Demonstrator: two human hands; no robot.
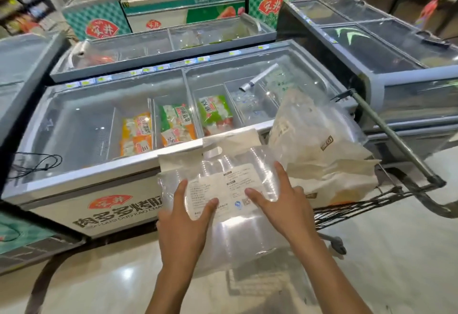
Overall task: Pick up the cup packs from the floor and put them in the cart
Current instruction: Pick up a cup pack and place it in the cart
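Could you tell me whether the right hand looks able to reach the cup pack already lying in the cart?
Probably yes: the right hand is beside that cup pack, though occupied holding another pack.

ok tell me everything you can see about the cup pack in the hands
The cup pack is a clear, glossy plastic bag of stacked transparent cups, with a white top flap that has a cut-out carry slot and a white printed label facing up. The left hand and right hand hold it from both sides, above the floor, beside the wire cart.

Hands [230,204] seemingly gripping cup pack [223,177]
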